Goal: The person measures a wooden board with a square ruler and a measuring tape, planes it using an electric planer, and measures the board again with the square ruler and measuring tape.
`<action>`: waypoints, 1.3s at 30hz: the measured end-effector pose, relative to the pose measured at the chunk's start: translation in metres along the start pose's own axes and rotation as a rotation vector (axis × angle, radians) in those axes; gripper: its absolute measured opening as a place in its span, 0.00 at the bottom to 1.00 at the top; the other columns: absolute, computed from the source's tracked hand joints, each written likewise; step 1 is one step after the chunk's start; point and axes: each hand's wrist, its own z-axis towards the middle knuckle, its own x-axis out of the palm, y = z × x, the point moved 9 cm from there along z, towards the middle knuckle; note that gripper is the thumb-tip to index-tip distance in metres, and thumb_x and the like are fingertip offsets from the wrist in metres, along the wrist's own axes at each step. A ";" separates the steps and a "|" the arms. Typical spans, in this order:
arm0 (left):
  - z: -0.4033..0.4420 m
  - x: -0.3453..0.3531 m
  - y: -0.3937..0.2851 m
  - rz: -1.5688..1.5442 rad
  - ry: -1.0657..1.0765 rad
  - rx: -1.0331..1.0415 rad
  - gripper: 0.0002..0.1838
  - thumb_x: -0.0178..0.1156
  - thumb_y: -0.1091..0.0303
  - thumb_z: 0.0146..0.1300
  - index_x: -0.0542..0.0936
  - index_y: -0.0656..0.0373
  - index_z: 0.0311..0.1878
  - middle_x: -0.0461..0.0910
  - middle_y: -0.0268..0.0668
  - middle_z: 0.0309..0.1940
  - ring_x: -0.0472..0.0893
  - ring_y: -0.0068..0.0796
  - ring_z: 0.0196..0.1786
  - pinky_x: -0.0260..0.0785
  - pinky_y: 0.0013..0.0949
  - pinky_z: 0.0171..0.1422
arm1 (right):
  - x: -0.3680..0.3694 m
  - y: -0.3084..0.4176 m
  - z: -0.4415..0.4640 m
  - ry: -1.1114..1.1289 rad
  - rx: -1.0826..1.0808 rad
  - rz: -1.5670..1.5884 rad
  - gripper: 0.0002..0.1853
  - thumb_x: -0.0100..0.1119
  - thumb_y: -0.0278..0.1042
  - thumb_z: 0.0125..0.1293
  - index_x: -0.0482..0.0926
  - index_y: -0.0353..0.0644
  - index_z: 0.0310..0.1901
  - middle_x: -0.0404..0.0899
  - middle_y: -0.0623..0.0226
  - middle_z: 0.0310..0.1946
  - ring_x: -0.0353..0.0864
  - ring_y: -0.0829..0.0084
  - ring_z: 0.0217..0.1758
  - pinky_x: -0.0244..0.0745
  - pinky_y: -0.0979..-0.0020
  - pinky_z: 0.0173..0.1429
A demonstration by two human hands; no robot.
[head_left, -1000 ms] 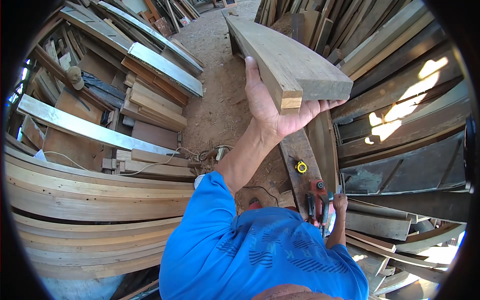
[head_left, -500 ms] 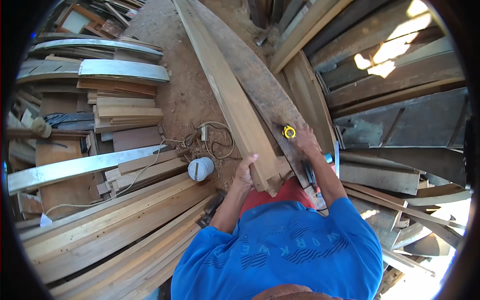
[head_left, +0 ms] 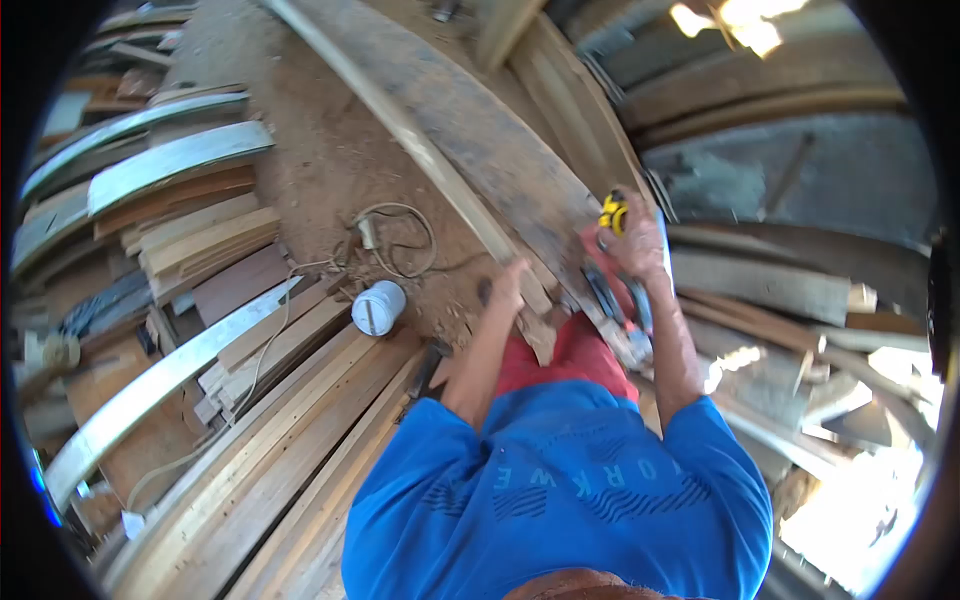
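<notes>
L hand grips board nr end, alongside bench; R hand clutches tape measure nr bench's R edge; open dirt floor L of bench.

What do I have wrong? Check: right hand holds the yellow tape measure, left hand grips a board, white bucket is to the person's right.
The side: the head view shows the white bucket to the person's left. The right hand holds the yellow tape measure; the left hand grips a board.
</notes>
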 end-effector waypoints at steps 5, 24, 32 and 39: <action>-0.012 0.015 -0.012 0.037 0.092 -0.004 0.18 0.68 0.66 0.53 0.79 0.58 0.48 0.80 0.36 0.39 0.83 0.36 0.42 0.78 0.47 0.50 | -0.102 -0.127 -0.110 -0.123 0.469 -0.152 0.38 0.73 0.42 0.55 0.68 0.43 0.66 0.76 0.43 0.55 0.79 0.42 0.57 0.75 0.49 0.60; -0.005 0.002 -0.025 0.142 0.004 0.112 0.38 0.79 0.56 0.54 0.74 0.64 0.64 0.79 0.41 0.56 0.81 0.37 0.55 0.75 0.45 0.61 | 0.055 -0.259 -0.270 0.516 0.532 0.182 0.45 0.71 0.35 0.57 0.59 0.42 0.76 0.81 0.42 0.56 0.81 0.48 0.62 0.74 0.52 0.66; -0.025 0.011 -0.045 0.290 -0.123 0.249 0.37 0.72 0.61 0.62 0.70 0.68 0.70 0.78 0.43 0.63 0.75 0.36 0.66 0.67 0.42 0.72 | -0.021 -0.143 -0.172 0.359 0.263 0.002 0.34 0.66 0.35 0.62 0.70 0.39 0.71 0.78 0.41 0.61 0.80 0.44 0.62 0.76 0.52 0.65; -0.041 -0.038 -0.028 0.378 -0.158 0.301 0.29 0.73 0.66 0.53 0.75 0.67 0.56 0.80 0.41 0.45 0.81 0.36 0.46 0.75 0.41 0.51 | 0.028 -0.091 -0.132 0.042 0.102 -0.055 0.31 0.67 0.36 0.62 0.69 0.33 0.64 0.83 0.44 0.44 0.83 0.43 0.48 0.78 0.52 0.54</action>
